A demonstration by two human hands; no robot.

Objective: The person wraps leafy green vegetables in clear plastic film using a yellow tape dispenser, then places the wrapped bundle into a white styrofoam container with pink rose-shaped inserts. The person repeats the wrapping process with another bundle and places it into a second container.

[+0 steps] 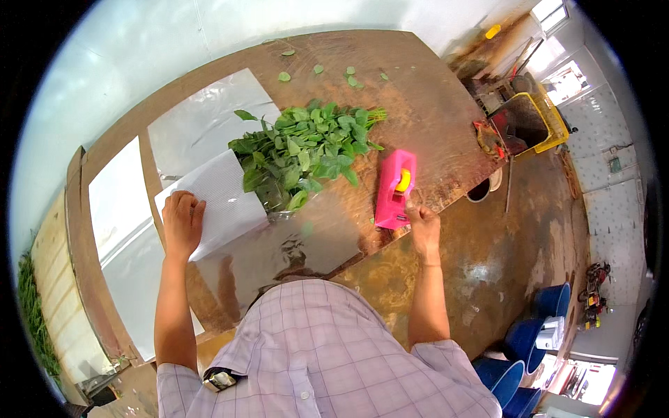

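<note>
A bunch of leafy green stems [306,146] lies on the brown table, cut ends pointing right. Its left end is partly covered by a white, finely patterned wrapping sheet [226,202]. My left hand [182,219] is closed on the left part of this sheet, its fingers curled over. Right of the bunch stands a pink tape dispenser [387,191] with a yellow core [403,180]. At the dispenser's near end my right hand [424,226] is closed, thumb and fingers together. Whatever it pinches is too small to make out.
Clear film sheets [306,240] and white sheets [115,195] lie on the wooden table [418,83]. Loose leaves [284,76] are scattered at its far side. A yellow-rimmed bin [554,122] stands beyond the right corner; blue tubs [524,341] stand on the wet floor.
</note>
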